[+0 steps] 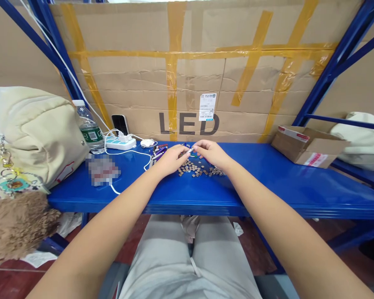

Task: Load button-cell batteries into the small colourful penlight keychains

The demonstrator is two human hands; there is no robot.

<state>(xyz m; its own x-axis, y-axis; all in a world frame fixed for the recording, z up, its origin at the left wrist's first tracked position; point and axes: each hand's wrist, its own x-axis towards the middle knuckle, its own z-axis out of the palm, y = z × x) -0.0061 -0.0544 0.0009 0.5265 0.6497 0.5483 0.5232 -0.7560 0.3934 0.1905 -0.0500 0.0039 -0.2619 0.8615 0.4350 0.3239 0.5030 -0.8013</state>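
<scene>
My left hand and my right hand meet over the blue table. Both have their fingers pinched on a small silvery tube-shaped piece, too small to name more exactly. Just below the hands lies a loose spread of small round metal discs, like button cells or coins. More discs are partly covered by my right wrist. Beside my left hand is a pile of slim metallic tubes in purple, red and silver. A green tube shows between the hands.
A white power strip with cables, a water bottle and a cream bag stand left. A blurred packet lies nearer. An open cardboard box sits right. Behind the blue table rises a large taped carton.
</scene>
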